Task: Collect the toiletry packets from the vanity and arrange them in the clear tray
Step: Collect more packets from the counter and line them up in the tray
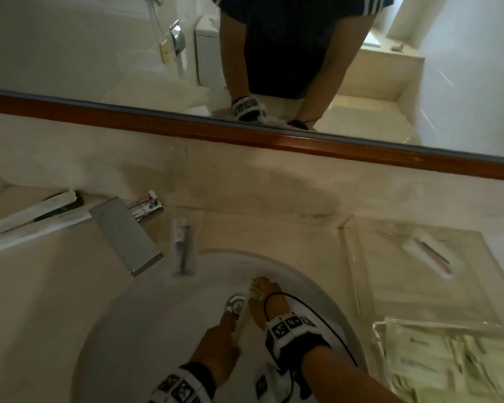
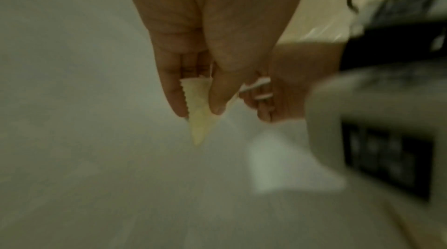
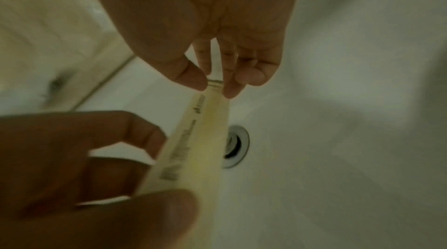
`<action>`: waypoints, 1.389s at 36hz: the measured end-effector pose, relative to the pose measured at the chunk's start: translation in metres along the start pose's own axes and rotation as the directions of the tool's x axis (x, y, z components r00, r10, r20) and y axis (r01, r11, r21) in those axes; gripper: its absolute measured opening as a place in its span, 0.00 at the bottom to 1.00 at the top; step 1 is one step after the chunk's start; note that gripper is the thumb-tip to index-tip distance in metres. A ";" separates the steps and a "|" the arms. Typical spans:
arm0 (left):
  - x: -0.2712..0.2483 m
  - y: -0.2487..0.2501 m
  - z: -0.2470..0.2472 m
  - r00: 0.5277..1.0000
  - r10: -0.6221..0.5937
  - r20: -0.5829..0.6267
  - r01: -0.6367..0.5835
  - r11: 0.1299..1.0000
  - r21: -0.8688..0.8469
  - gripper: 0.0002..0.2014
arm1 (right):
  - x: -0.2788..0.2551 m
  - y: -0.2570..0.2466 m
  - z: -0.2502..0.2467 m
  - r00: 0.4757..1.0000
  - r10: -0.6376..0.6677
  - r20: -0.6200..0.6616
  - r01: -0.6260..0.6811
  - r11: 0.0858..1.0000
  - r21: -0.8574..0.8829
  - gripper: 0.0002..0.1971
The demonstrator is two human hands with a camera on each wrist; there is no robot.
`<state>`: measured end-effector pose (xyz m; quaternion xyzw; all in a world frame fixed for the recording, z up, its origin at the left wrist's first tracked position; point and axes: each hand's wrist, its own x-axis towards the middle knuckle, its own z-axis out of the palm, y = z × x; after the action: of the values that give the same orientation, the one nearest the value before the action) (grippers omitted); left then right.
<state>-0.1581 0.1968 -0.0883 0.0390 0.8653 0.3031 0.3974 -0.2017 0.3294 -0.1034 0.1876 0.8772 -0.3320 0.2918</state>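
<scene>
Over the white sink basin (image 1: 157, 330) both hands hold one long pale-yellow packet (image 1: 246, 312) with a serrated edge. In the right wrist view my right hand (image 3: 215, 88) pinches the packet's (image 3: 193, 148) far end between thumb and fingers. My left hand (image 3: 96, 176) grips the near end. The left wrist view shows my left hand (image 2: 199, 111) pinching a corner of the packet (image 2: 199, 129). A clear tray (image 1: 376, 286) lies on the vanity to the right, with one white packet (image 1: 431, 254) in it. More packets lie at the far left (image 1: 26, 216) and beside the tap (image 1: 184, 248).
A chrome tap (image 1: 125, 231) juts over the basin from the left. The drain (image 1: 236, 305) sits just under the hands. At the lower right a clear container (image 1: 437, 365) holds several pale packets. A wood-framed mirror (image 1: 245, 132) runs along the back wall.
</scene>
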 end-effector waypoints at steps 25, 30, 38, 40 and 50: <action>-0.065 0.195 0.135 0.888 0.459 -0.026 -0.449 0.877 0.172 0.18 | -0.212 0.245 -0.172 0.879 0.274 -0.389 -0.201 0.955 0.219 0.20; -0.061 0.205 0.162 0.875 0.480 -0.057 -0.413 0.804 0.427 0.19 | -0.214 0.276 -0.167 0.871 0.328 -0.367 -0.280 0.943 0.177 0.23; -0.062 0.206 0.168 0.860 0.502 -0.087 -0.370 0.732 0.572 0.20 | -0.203 0.287 -0.162 0.868 0.301 -0.395 -0.225 0.947 0.228 0.16; -0.064 0.206 0.167 0.854 0.511 -0.093 -0.374 0.730 0.572 0.19 | -0.201 0.287 -0.162 0.868 0.291 -0.403 -0.234 0.954 0.185 0.17; -0.057 0.217 0.158 0.829 0.549 -0.108 -0.392 0.708 0.587 0.25 | -0.200 0.272 -0.163 0.848 0.075 -0.524 -0.043 0.996 0.074 0.14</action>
<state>-0.0444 0.4335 -0.0088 0.3286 0.9211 0.1405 0.1542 0.0294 0.6083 -0.0056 0.3068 0.9070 -0.2849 0.0448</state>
